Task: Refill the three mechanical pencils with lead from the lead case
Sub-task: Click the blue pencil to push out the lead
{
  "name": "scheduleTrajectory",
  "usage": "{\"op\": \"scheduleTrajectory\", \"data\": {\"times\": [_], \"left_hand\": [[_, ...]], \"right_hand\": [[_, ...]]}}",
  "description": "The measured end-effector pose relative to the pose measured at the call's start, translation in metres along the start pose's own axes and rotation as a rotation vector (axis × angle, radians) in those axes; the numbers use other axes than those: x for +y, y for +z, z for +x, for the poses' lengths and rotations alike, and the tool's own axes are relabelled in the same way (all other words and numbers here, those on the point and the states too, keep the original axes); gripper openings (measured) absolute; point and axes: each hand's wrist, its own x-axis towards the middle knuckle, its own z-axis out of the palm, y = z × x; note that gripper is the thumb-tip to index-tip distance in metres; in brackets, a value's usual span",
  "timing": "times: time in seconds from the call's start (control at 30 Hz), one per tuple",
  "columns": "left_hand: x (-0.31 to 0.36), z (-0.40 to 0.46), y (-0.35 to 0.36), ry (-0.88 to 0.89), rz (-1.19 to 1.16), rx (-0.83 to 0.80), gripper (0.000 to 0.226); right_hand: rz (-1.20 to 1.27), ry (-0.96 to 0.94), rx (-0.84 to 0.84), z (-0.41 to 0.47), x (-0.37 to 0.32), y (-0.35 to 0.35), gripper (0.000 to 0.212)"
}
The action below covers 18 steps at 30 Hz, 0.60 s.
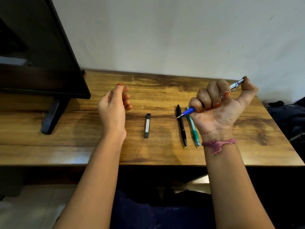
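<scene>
My right hand (219, 109) is raised above the wooden table (82, 138) with its fingers wrapped around a blue mechanical pencil (189, 111). The thumb rests on the pencil's top end and the metal tip points down to the left. Below that hand lie a black pencil (182, 126) and a teal pencil (193, 129), side by side, tips toward me. The dark lead case (147, 125) lies flat near the table's middle. My left hand (113, 104) hovers to the left of the case, fingers loosely curled and apart, holding nothing.
A dark monitor (38, 55) on a black stand foot (50, 117) fills the table's left back. A plain wall runs behind the table. Dark cloth (287, 118) lies past the right edge. The table's front edge runs just under my forearms.
</scene>
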Motion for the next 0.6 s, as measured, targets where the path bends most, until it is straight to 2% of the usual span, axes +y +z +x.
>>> {"op": "scheduleTrajectory", "data": {"times": [0.23, 0.4, 0.6], "left_hand": [[-0.0004, 0.0007, 0.0012, -0.01, -0.006, 0.016, 0.018], [0.0005, -0.0013, 0.0029, -0.013, -0.006, 0.021, 0.019], [0.0015, -0.0031, 0.0033, -0.021, -0.009, 0.018, 0.017]], "right_hand": [[-0.152, -0.041, -0.166, 0.0011, 0.0025, -0.0001, 0.059], [-0.194, -0.078, -0.168, 0.0, 0.0048, -0.0002, 0.048], [-0.176, -0.051, -0.202, 0.0007, 0.0031, -0.0008, 0.051]]}}
